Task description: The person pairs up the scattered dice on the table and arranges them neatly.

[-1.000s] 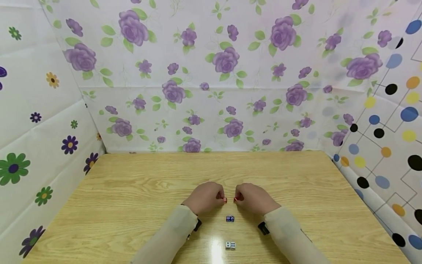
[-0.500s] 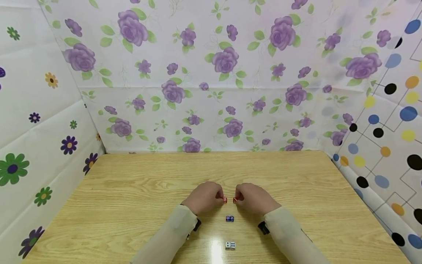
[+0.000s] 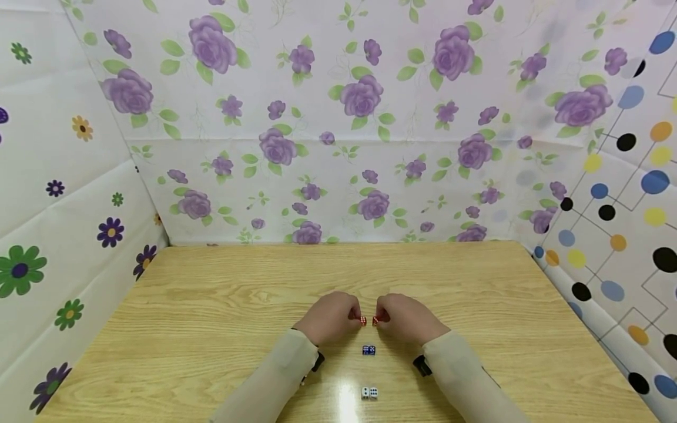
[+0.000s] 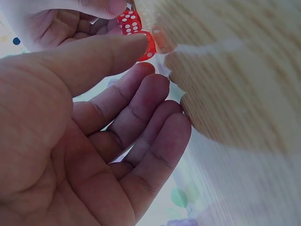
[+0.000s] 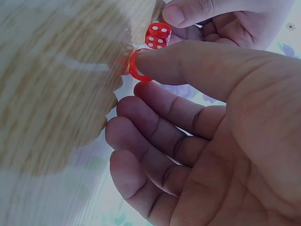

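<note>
Two red dice with white pips are at the middle of the table, a narrow gap between them in the head view. My left hand (image 3: 330, 317) pinches the left red die (image 3: 363, 321) between thumb and forefinger. From the other side my right hand (image 3: 407, 317) pinches the right red die (image 3: 375, 321) the same way. In the left wrist view the thumb partly covers the left red die (image 4: 149, 47), close over the wood. The right wrist view has the right red die (image 5: 136, 66) mostly behind the thumb.
Nearer me, two blue dice (image 3: 368, 350) sit side by side on the wooden table (image 3: 222, 305). Closer still, two white dice (image 3: 369, 393) stand together. Patterned cloth walls (image 3: 338, 176) border the table at the back and both sides.
The two red dice, each pinched in a hand, have come slightly closer together. The blue and white dice have stayed where they were.
</note>
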The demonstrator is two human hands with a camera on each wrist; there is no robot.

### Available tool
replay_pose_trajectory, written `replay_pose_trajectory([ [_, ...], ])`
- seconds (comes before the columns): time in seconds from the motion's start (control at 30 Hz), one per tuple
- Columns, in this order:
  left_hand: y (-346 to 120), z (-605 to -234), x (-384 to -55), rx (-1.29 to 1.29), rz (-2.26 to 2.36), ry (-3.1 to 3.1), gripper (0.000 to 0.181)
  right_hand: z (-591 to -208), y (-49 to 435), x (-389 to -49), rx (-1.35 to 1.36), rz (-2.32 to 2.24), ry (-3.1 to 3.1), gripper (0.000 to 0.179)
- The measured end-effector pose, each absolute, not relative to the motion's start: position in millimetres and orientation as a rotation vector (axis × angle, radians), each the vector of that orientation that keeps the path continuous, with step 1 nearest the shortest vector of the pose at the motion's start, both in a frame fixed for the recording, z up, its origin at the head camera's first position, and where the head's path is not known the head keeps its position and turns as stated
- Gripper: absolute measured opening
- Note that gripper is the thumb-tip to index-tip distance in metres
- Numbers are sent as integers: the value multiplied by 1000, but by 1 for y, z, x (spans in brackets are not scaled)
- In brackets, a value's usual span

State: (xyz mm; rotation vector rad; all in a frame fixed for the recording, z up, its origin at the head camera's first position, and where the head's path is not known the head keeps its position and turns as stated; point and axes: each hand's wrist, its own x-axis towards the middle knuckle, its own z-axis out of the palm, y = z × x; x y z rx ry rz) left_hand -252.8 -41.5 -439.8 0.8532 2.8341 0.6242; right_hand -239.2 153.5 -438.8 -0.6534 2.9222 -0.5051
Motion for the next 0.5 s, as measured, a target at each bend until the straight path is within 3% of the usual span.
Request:
replay_pose_trajectory([
  [0.5,-38,-442,-254,863,580,2858,8,-443,151,-242,-676,-471,2940,12],
])
